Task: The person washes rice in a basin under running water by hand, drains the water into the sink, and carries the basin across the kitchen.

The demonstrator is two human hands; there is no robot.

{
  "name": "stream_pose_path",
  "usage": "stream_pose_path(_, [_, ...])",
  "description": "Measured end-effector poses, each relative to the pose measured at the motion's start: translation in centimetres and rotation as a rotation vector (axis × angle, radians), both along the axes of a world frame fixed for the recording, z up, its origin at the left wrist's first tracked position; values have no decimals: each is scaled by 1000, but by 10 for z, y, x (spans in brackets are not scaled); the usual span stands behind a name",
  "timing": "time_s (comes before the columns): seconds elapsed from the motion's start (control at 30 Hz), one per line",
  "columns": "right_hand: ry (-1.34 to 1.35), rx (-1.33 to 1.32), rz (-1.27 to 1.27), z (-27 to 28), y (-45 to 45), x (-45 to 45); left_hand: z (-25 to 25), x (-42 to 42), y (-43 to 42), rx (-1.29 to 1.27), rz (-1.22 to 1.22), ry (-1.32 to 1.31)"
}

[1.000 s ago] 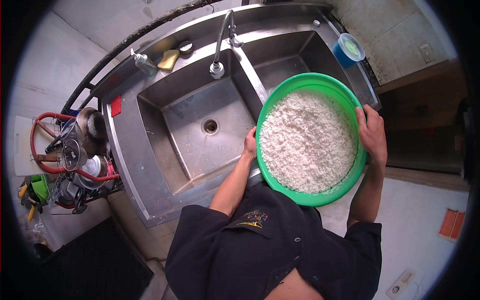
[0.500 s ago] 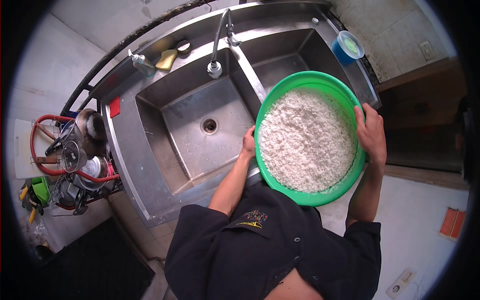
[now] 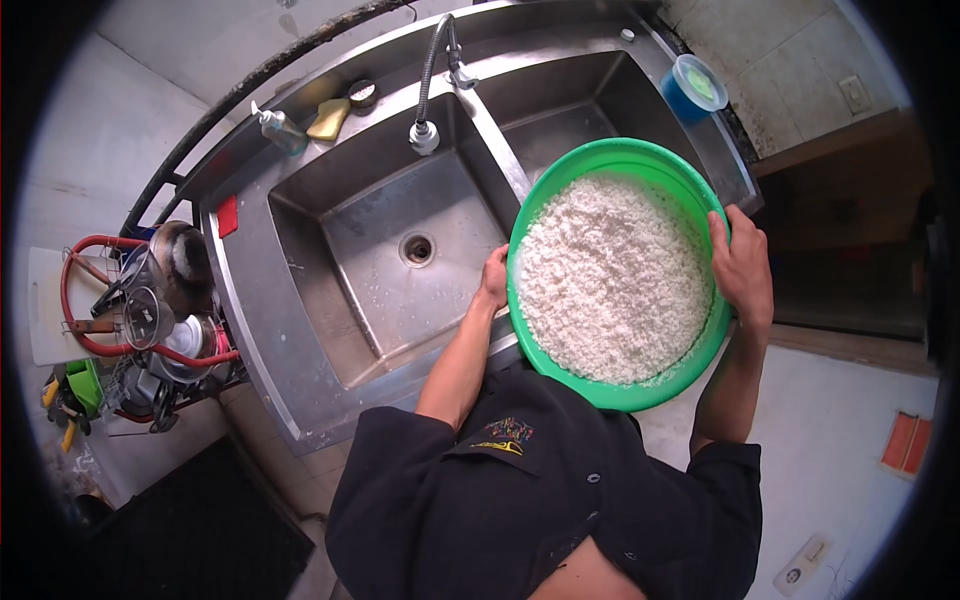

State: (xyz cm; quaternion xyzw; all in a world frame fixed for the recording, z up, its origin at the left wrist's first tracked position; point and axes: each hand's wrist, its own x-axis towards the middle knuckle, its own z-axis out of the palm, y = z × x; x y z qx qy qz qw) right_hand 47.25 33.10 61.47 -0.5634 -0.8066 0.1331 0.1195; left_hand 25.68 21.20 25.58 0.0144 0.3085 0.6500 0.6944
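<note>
A large round green basin (image 3: 560,370) holds a heap of white grains (image 3: 612,280) that look like rice. My left hand (image 3: 494,277) grips the basin's left rim, its fingers partly hidden behind the wall. On the right side, my right hand (image 3: 742,262) clasps the rim, fingertips over the edge. The basin is in front of my body and overlaps the front of the right sink bowl (image 3: 560,115). To its left lies the steel left sink bowl (image 3: 400,250) with a drain, and a flexible faucet (image 3: 424,134) hangs over it.
Behind the left bowl stand a soap bottle (image 3: 278,128), a yellow sponge (image 3: 328,119) and a small round container (image 3: 363,95). A blue tub (image 3: 692,88) sits at the right corner. A rack with pots (image 3: 180,265) is at the left, beside a red item (image 3: 227,216) on the counter.
The view has shifted slightly, so the sink appears a little higher and further left. Both hands keep their hold on the basin.
</note>
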Motion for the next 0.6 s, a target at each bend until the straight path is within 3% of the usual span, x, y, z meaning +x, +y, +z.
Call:
stream_pose_path(0.13, [-18,39,24,-2,0,-1,4,2,3,-28,32,-121])
stream_pose_path(0.6, [-8,33,-15,4,-7,-15,4,7,2,49,-50,-165])
